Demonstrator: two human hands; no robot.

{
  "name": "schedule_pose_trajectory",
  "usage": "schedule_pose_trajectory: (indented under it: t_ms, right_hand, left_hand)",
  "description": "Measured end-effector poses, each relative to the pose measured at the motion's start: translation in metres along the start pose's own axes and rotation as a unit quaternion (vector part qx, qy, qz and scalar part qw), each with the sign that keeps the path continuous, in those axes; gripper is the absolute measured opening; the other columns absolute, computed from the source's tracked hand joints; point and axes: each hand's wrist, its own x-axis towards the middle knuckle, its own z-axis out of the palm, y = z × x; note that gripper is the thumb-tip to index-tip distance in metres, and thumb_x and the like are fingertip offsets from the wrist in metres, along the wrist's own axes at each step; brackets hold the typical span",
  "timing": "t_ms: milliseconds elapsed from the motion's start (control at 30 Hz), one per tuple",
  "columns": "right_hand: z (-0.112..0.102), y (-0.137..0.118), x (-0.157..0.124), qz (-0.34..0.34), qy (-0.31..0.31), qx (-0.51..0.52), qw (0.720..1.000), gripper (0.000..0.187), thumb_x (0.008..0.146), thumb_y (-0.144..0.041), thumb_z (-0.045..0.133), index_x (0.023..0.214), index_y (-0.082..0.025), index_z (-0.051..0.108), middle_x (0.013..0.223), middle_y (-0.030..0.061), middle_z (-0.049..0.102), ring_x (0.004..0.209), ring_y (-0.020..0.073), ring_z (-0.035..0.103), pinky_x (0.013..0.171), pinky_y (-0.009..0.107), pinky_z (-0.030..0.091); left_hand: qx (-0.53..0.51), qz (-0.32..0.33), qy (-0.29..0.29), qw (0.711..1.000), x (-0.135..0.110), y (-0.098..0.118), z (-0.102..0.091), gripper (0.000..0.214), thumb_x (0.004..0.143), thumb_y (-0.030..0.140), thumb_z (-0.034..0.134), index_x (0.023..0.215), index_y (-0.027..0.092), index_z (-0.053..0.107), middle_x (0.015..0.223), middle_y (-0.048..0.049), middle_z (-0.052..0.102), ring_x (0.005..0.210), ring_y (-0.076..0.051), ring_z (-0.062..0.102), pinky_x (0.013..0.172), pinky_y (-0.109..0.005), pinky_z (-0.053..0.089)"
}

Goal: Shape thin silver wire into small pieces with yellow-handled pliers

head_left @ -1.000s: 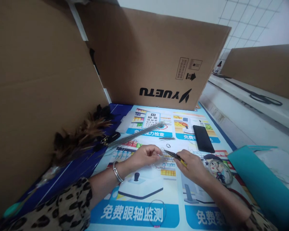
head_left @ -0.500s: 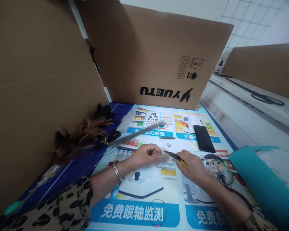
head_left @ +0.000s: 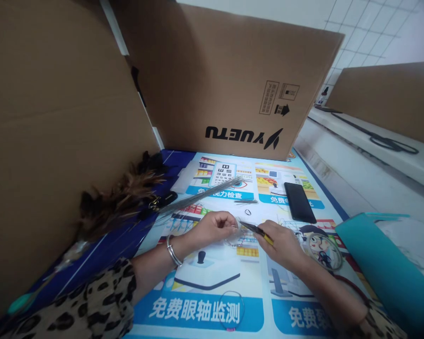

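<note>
My left hand (head_left: 215, 228) pinches a thin wire loop (head_left: 235, 241) between thumb and fingertips; its finer details are too small to make out. Closed around the yellow-and-black handles of a pair of pliers (head_left: 253, 228) is my right hand (head_left: 284, 244). The pliers' dark jaws point left and reach the wire beside my left fingertips. Just beyond them lies a small black ring (head_left: 248, 212). Behind my hands are a short bunch of cut wires (head_left: 246, 202) and a long bundle of thin straight wires (head_left: 207, 193). Nearer to me rests another thin loop (head_left: 232, 293) with a pink bit.
A black phone (head_left: 299, 202) lies right of centre. A round clear container (head_left: 325, 252) sits by my right forearm, beside a teal folder or box (head_left: 381, 259). Brown feathers (head_left: 122, 193) and a black key fob (head_left: 167, 198) lie left. Cardboard panels (head_left: 233, 80) stand behind and left.
Almost nothing has moved. The wire loop and the plier tips have shifted very slightly at my left fingertips; both hands keep their hold.
</note>
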Motion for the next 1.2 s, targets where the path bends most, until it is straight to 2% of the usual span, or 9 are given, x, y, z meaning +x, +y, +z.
schedule_pose_trajectory:
  t_ms: [767,1033,1200]
  right_hand:
    - [-0.0049,-0.0026,-0.0001,-0.001,-0.024,0.043,0.999,0.02,0.085,-0.034,0.039,0.084,-0.021,0.054,0.081,0.0021,0.056,0.075,0.0131,0.053,0.065,0.023,0.039]
    - [-0.0031,-0.0045,0.0003,0.007,-0.023,0.082,0.996,0.019,0.084,-0.034,0.041,0.083,-0.021,0.054,0.079,0.0017,0.056,0.074,0.0133,0.053,0.065,0.023,0.039]
    - [-0.0016,-0.0048,0.0004,0.007,-0.019,0.103,0.994,0.018,0.084,-0.033,0.041,0.081,-0.02,0.054,0.078,0.0015,0.056,0.072,0.0131,0.053,0.063,0.023,0.038]
  left_hand:
    - [0.037,-0.012,0.023,0.999,-0.0017,-0.0058,0.0013,0.019,0.074,0.031,0.057,0.072,0.013,0.053,0.055,0.0047,0.044,0.043,-0.004,0.04,0.041,-0.016,0.03]
    - [0.063,0.027,0.041,0.997,0.0016,-0.002,0.0013,0.01,0.073,0.022,0.056,0.07,0.012,0.054,0.062,0.0024,0.046,0.055,-0.007,0.041,0.052,-0.018,0.034]
    - [0.08,0.06,0.05,0.994,0.0016,0.0025,0.0,0.009,0.072,0.021,0.058,0.073,0.013,0.057,0.075,-0.0024,0.053,0.067,-0.01,0.048,0.061,-0.021,0.039]
